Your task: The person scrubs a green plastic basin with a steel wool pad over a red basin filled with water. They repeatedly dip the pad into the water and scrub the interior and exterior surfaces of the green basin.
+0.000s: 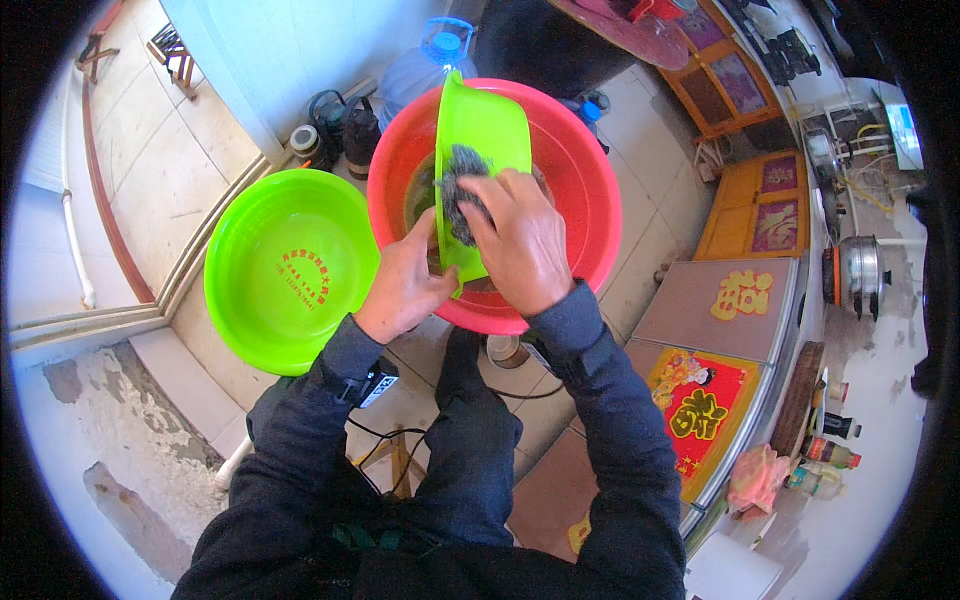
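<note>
A large red plastic basin [583, 202] stands before me with some liquid in its bottom. Over it, a green plastic basin [491, 120] is tilted on its side. My left hand [409, 277] grips the near part of its rim. My right hand [521, 240] presses a dark grey scrubbing pad [463, 195], which looks like a wire scourer, against the green plastic. A second green basin [300, 262], round and with red printing on its inner bottom, stands to the left of the red one.
A large clear water bottle [420, 71] stands behind the red basin, beside a dark bag-like item [360, 139] and a lidded jar [306, 142]. Cabinets line the right, with a steel pot [861, 277] on the counter. A black cable [529, 395] crosses the tiled floor near my legs.
</note>
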Available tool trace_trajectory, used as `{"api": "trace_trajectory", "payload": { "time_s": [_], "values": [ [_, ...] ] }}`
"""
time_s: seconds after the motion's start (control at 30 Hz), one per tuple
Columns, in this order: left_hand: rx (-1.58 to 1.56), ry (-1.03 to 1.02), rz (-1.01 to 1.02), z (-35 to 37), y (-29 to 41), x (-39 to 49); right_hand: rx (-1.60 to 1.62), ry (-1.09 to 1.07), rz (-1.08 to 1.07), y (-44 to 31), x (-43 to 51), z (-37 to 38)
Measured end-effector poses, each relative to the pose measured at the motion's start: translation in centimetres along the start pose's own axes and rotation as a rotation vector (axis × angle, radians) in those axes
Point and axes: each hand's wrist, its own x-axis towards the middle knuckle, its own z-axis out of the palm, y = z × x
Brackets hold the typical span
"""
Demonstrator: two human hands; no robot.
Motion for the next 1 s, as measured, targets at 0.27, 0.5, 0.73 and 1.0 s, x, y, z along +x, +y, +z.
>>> {"api": "trace_trajectory", "payload": {
  "time_s": [0.27,0.5,0.73,1.0],
  "values": [
    [-0.613,-0.097,-0.137,-2.3,1.2,0.1,0.052,-0.036,0.065,-0.8,-3.1,2.0],
    [-0.473,0.108,-0.135,-1.5,1.1,1.3,-0.076,-0.226,0.019,1.3,-9.6,4.7],
    [-0.222,0.124,-0.076,-1.9,0.8,1.6,-0.164,-0.305,0.158,5.9,-10.6,2.9],
    [-0.123,0.141,-0.012,-1.4,0.5,1.6,0.072,-0.094,0.068,-0.1,-5.9,1.2]
  ]
}}
